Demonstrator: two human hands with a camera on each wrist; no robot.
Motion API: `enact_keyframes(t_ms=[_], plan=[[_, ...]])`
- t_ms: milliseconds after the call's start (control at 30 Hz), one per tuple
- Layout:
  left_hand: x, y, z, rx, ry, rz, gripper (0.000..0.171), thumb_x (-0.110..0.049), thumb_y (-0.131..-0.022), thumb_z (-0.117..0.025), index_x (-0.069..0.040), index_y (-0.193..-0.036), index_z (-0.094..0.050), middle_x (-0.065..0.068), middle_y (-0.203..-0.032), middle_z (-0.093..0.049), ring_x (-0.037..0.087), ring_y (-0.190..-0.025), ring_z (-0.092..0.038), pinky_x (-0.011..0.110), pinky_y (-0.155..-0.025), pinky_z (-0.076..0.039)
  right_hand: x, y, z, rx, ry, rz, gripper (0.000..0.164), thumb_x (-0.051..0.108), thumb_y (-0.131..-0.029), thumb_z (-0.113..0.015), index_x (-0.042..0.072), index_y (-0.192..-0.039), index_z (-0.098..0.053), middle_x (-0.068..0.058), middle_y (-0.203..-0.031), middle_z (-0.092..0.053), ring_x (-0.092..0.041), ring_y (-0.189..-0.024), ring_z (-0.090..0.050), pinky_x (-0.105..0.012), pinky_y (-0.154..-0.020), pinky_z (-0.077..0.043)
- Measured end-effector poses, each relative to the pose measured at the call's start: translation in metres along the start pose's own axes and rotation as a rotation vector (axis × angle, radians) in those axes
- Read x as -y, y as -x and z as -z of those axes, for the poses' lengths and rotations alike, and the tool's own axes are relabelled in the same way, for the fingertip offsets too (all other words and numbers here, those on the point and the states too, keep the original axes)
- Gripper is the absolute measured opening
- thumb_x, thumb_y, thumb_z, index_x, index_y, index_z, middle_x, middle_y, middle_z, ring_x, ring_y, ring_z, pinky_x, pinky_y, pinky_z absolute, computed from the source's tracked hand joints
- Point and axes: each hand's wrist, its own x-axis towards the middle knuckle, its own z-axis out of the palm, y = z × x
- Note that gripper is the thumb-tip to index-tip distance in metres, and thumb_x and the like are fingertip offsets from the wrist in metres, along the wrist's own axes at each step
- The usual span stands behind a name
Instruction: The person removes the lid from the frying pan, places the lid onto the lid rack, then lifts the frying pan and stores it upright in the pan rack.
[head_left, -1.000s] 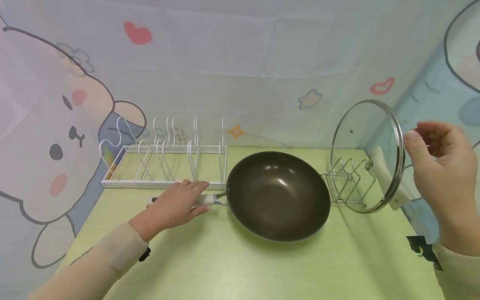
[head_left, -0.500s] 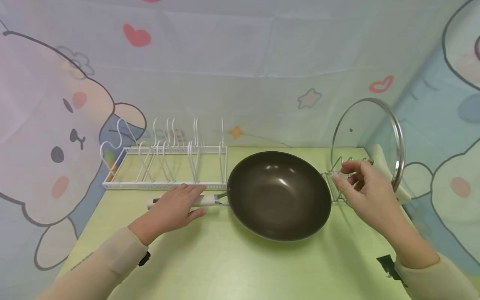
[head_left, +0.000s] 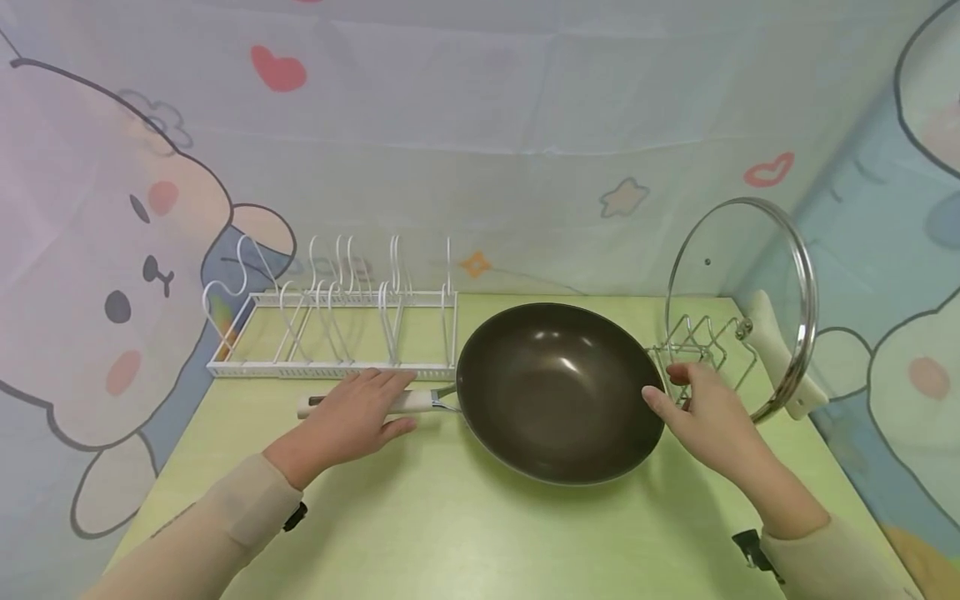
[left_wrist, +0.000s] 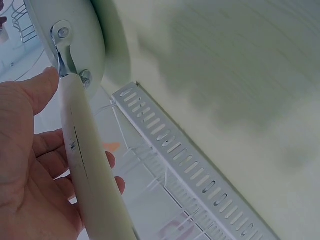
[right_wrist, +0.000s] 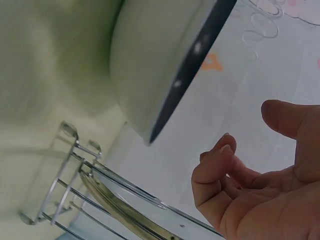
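A deep wok [head_left: 558,396] with a dark inside and pale outside sits mid-table. Its cream handle [left_wrist: 90,150] points left. Over that handle lies my left hand [head_left: 352,421], fingers loosely extended across it and thumb apart along its near side. Beside the wok's right rim is my right hand [head_left: 708,417], fingers loosely bent and thumb spread, with nothing between them in the right wrist view. A glass lid [head_left: 738,275] with a metal rim and cream knob handle [head_left: 783,358] stands on edge in a silver wire rack [right_wrist: 55,195], just beyond this hand.
A long white rack [head_left: 330,367] with upright wire dividers runs along the back left, close behind the left hand. Printed cloth [head_left: 525,125] hangs behind and at both sides of the green table [head_left: 480,533].
My right hand has let go of the standing lid and moved left and down to the wok's right rim. My left hand stays at the handle.
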Motion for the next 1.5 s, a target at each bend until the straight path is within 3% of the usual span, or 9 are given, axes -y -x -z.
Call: enact_keyframes(t_ms=[233, 533, 933, 1000, 1167, 1367, 1500], plan=[[0.000, -0.002, -0.002, 0.007, 0.001, 0.008, 0.067, -0.042, -0.103, -0.071, -0.002, -0.153, -0.052, 0.019, -0.147, -0.065, 0.043, -0.135, -0.062, 0.063, -0.114, -0.048, -0.005, -0.003, -0.012, 0.004, -0.002, -0.024, 0.073, 0.050, -0.109, -0.058, -0.011, -0.148, -0.047, -0.033, -0.147, -0.056, -0.044, -0.113, -0.068, -0.060, -0.095, -0.056], [0.000, -0.003, -0.003, 0.003, -0.003, 0.016, 0.067, -0.042, -0.103, -0.071, -0.002, -0.153, -0.052, 0.020, -0.147, -0.065, 0.044, -0.136, -0.062, 0.064, -0.114, -0.048, -0.005, -0.004, -0.018, 0.000, 0.006, -0.023, 0.072, 0.049, -0.108, -0.059, -0.011, -0.146, -0.050, -0.033, -0.143, -0.060, -0.034, -0.101, -0.069, -0.055, -0.089, -0.057], [0.000, -0.003, -0.008, 0.002, -0.041, 0.029, 0.065, -0.044, -0.102, -0.071, -0.004, -0.151, -0.055, 0.019, -0.143, -0.068, 0.043, -0.133, -0.063, 0.063, -0.114, -0.048, -0.009, -0.003, -0.027, 0.020, 0.014, -0.028, 0.071, 0.048, -0.108, -0.061, -0.011, -0.145, -0.050, -0.032, -0.141, -0.060, -0.031, -0.098, -0.066, -0.049, -0.082, -0.056], [-0.001, -0.003, -0.008, 0.005, -0.050, 0.027, 0.065, -0.045, -0.102, -0.071, -0.004, -0.150, -0.056, 0.018, -0.143, -0.068, 0.042, -0.133, -0.063, 0.064, -0.114, -0.048, -0.009, -0.001, -0.030, 0.025, 0.017, -0.015, 0.069, 0.047, -0.106, -0.064, -0.010, -0.144, -0.052, -0.029, -0.136, -0.064, -0.027, -0.094, -0.065, -0.044, -0.079, -0.055], [-0.002, -0.003, -0.009, 0.022, -0.068, 0.028, 0.063, -0.047, -0.103, -0.069, -0.005, -0.149, -0.058, 0.019, -0.143, -0.068, 0.043, -0.134, -0.063, 0.065, -0.114, -0.048, -0.004, 0.004, -0.036, 0.112, -0.007, 0.032, 0.066, 0.050, -0.102, -0.071, -0.003, -0.140, -0.059, -0.010, -0.101, -0.070, -0.016, -0.078, -0.058, -0.029, -0.068, -0.049], [-0.003, -0.003, -0.008, 0.017, -0.084, 0.029, 0.060, -0.045, -0.103, -0.070, -0.005, -0.147, -0.060, 0.017, -0.140, -0.070, 0.041, -0.132, -0.066, 0.062, -0.110, -0.050, 0.010, 0.017, -0.047, 0.166, 0.000, 0.154, 0.054, 0.052, -0.095, -0.079, 0.007, -0.124, -0.070, 0.003, -0.099, -0.067, -0.008, -0.078, -0.052, -0.024, -0.067, -0.047], [-0.004, -0.002, -0.007, 0.020, -0.089, 0.028, 0.059, -0.045, -0.104, -0.069, -0.005, -0.147, -0.060, 0.015, -0.140, -0.071, 0.040, -0.131, -0.066, 0.062, -0.109, -0.051, 0.016, 0.026, -0.056, 0.157, 0.035, 0.218, 0.041, 0.048, -0.089, -0.086, 0.014, -0.108, -0.074, 0.010, -0.085, -0.059, -0.002, -0.073, -0.048, -0.022, -0.065, -0.044]])
